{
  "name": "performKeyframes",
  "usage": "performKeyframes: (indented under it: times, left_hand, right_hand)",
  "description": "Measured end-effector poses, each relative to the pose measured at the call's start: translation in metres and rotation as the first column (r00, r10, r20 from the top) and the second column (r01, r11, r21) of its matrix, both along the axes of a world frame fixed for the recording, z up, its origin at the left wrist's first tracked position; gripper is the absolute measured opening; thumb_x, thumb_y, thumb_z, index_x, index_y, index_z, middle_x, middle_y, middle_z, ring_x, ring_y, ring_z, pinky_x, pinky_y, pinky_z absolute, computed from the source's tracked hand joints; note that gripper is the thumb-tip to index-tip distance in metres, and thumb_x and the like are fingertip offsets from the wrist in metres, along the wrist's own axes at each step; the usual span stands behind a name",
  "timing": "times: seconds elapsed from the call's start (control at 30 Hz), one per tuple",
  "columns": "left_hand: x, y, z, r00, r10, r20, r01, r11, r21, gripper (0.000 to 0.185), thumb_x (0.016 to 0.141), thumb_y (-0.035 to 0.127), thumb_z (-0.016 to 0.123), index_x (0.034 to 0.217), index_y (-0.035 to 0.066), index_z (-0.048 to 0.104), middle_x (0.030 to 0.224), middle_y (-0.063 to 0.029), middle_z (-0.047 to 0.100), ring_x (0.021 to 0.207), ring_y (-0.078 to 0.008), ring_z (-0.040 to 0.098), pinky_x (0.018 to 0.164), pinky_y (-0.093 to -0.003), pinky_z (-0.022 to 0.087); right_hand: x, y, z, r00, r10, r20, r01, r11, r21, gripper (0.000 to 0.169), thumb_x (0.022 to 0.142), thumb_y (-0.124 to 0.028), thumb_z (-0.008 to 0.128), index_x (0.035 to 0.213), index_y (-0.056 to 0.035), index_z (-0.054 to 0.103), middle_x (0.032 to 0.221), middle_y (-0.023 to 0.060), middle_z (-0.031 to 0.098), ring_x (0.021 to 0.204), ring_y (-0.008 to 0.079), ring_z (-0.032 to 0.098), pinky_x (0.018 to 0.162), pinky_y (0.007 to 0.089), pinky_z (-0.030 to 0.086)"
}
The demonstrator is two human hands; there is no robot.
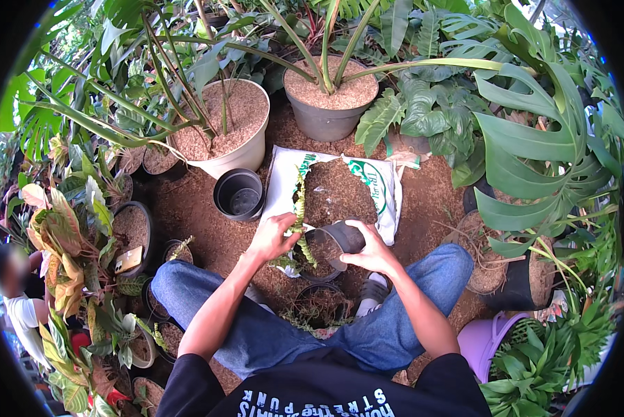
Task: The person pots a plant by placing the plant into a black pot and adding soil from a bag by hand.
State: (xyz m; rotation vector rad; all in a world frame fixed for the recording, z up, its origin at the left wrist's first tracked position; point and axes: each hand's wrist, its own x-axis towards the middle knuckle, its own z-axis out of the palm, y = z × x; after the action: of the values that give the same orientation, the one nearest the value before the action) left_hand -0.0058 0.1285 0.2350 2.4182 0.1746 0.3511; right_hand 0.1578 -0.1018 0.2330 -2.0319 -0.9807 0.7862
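Between the thumb and fingers of my left hand (276, 238) is a long, narrow yellow-green plant cutting (300, 206) with small crowded leaves. Its lower end hangs over the mouth of a small black plastic pot (345, 237). My right hand (370, 247) grips that pot by its side, tilting its opening towards me; some brown potting mix shows inside. Just beyond both hands lies a white plastic sack (280, 174), printed in green and cut open on top. Brown growing medium (338, 195) fills the opening.
A black pot (239, 195) stands left of the sack. Large white (260, 138) and grey (327, 122) planters rise behind. Another pot (322, 302) with trailing stems sits between my feet. At left, a phone (129, 259) rests on a planter, near another person (23, 318). A purple container (481, 341) lies right.
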Motion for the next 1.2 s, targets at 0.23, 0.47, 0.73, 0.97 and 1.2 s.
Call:
performKeyframes:
  times: [0.23, 0.47, 0.73, 0.97, 1.2]
  left_hand:
    - [-0.001, 0.001, -0.004, 1.0, 0.005, 0.005, -0.005, 1.0, 0.011, 0.023, 0.081, 0.018, 0.067, 0.095, 0.002, 0.06, 0.089, -0.0177, 0.061, 0.082, -0.0403, 0.06, 0.071, -0.0462, 0.049]
    - [0.0, 0.0, 0.001, 0.996, 0.014, -0.092, -0.012, 1.0, 0.021, 0.026, 0.079, 0.015, 0.063, 0.103, 0.006, 0.063, 0.095, -0.0161, 0.064, 0.09, -0.0374, 0.062, 0.078, -0.0445, 0.049]
    - [0.0, 0.003, -0.008, 0.999, 0.011, -0.053, -0.011, 1.0, 0.009, 0.025, 0.079, 0.015, 0.064, 0.102, 0.004, 0.063, 0.092, -0.0178, 0.063, 0.087, -0.0385, 0.061, 0.077, -0.0445, 0.049]
    - [0.001, -0.001, 0.001, 0.998, 0.017, -0.06, -0.017, 1.0, 0.007, 0.028, 0.081, 0.017, 0.064, 0.106, 0.007, 0.065, 0.094, -0.0178, 0.063, 0.087, -0.0389, 0.061, 0.078, -0.045, 0.05]
    - [0.0, 0.003, -0.015, 1.0, 0.004, -0.022, -0.004, 1.0, -0.012, 0.028, 0.081, 0.018, 0.064, 0.105, 0.004, 0.063, 0.095, -0.0182, 0.063, 0.087, -0.0402, 0.061, 0.077, -0.0462, 0.05]
  right_hand:
    - [-0.001, 0.001, 0.003, 1.0, -0.005, 0.02, 0.005, 1.0, -0.019, 0.086, 0.061, -0.023, 0.085, 0.136, -0.0151, 0.044, 0.125, 0.0198, 0.049, 0.12, 0.0344, 0.048, 0.102, 0.042, 0.041]
    - [-0.002, 0.0, -0.003, 0.997, 0.0, 0.073, 0.001, 1.0, -0.005, 0.086, 0.061, -0.026, 0.083, 0.137, -0.0165, 0.042, 0.118, 0.0196, 0.047, 0.114, 0.0366, 0.052, 0.098, 0.0436, 0.044]
    - [-0.004, 0.003, -0.001, 0.996, 0.012, 0.087, -0.007, 0.998, -0.06, 0.088, 0.061, -0.028, 0.082, 0.138, -0.0165, 0.041, 0.119, 0.0215, 0.045, 0.115, 0.0383, 0.051, 0.097, 0.044, 0.045]
    - [-0.001, 0.002, 0.0, 0.998, 0.005, 0.068, -0.001, 0.998, -0.067, 0.088, 0.062, -0.029, 0.083, 0.138, -0.0173, 0.04, 0.119, 0.0217, 0.045, 0.114, 0.0385, 0.053, 0.097, 0.0441, 0.045]
    - [-0.002, 0.0, 0.002, 0.995, 0.0, 0.1, 0.007, 0.998, -0.064, 0.089, 0.062, -0.031, 0.083, 0.139, -0.0174, 0.04, 0.12, 0.0217, 0.046, 0.112, 0.0389, 0.053, 0.096, 0.0446, 0.046]
